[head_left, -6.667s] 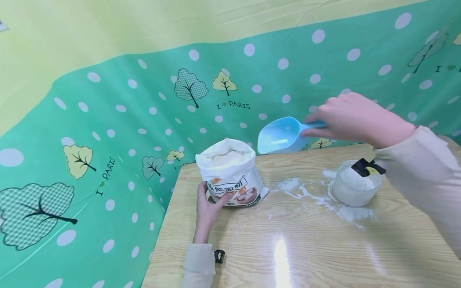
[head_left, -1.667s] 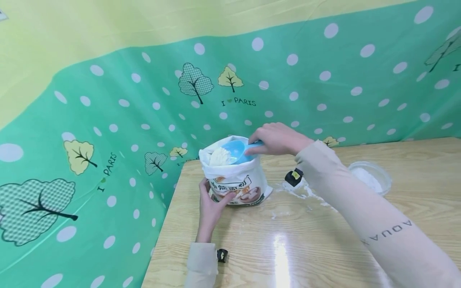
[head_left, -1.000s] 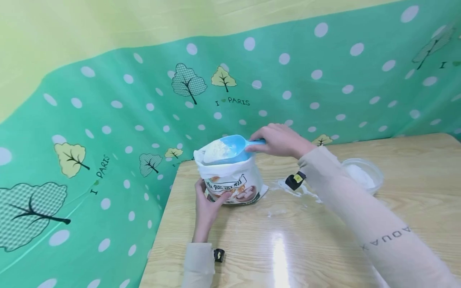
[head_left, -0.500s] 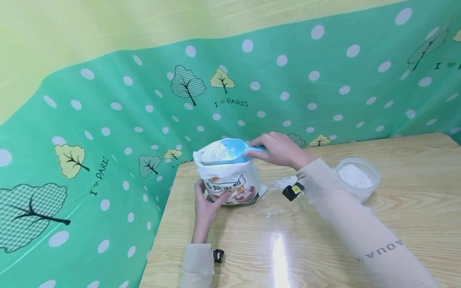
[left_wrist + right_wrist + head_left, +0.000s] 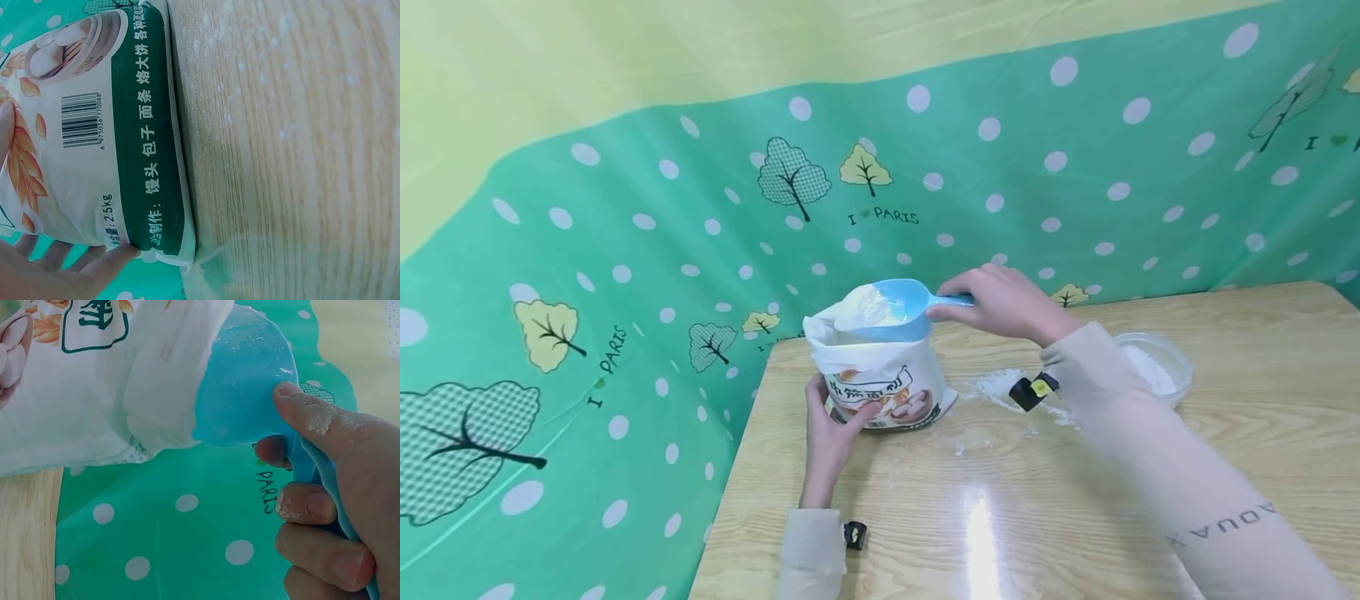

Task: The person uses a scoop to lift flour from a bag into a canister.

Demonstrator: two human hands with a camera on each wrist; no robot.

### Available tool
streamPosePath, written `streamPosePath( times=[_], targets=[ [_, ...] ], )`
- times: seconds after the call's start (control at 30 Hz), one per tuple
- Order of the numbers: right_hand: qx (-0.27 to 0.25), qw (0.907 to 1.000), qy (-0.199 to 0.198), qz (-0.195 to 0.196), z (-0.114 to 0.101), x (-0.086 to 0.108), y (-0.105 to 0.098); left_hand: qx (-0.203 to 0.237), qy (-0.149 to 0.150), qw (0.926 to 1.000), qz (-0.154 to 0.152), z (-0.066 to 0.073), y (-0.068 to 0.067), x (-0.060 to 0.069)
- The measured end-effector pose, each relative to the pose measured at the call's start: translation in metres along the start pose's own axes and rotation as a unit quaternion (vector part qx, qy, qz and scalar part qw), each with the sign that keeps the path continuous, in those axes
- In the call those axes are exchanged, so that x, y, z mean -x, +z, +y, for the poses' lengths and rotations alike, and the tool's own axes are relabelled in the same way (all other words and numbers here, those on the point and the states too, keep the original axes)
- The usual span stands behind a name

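My right hand grips the handle of a light blue scoop, fingers curled round it and thumb along its top. White flour is heaped in the scoop, which sits at the mouth of a white flour bag. In the right wrist view the scoop is partly hidden by the bag's folded rim, and flour dusts my thumb. My left hand holds the bag's lower left side, thumb across the front; its other fingers reach round the side in the left wrist view.
A clear round tub of white flour stands at the right, partly hidden by my right sleeve. Spilled flour lies on the wooden table between bag and tub. A green polka-dot cloth hangs behind and at the left.
The scoop, seen without a heap beside the bag earliest on, went into the bag and now carries flour. In the last half second it has risen slightly and moved right. My left hand keeps its place.
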State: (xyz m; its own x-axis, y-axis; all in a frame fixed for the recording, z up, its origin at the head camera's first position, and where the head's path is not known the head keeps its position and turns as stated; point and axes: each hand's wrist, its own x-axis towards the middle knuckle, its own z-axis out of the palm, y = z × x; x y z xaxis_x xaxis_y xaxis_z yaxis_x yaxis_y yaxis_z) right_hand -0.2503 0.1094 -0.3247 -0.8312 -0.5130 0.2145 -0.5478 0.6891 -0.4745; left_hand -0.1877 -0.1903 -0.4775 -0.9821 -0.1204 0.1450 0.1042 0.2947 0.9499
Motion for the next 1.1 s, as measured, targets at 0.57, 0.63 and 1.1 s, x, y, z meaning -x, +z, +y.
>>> streamPosePath(
  times=[0.57,0.63,1.1],
  targets=[
    [0.011,0.9992,0.017,0.034,0.017,0.027,-0.024,0.0,-0.011,0.9999,-0.008,0.02,0.001,0.006],
    [0.007,0.9991,0.019,0.038,0.02,0.03,-0.026,-0.001,-0.011,0.9999,-0.01,0.028,0.001,0.009],
    [0.007,0.9969,0.047,0.063,0.037,0.063,-0.044,-0.003,-0.016,0.9998,-0.012,0.039,0.001,0.013]
  ],
)
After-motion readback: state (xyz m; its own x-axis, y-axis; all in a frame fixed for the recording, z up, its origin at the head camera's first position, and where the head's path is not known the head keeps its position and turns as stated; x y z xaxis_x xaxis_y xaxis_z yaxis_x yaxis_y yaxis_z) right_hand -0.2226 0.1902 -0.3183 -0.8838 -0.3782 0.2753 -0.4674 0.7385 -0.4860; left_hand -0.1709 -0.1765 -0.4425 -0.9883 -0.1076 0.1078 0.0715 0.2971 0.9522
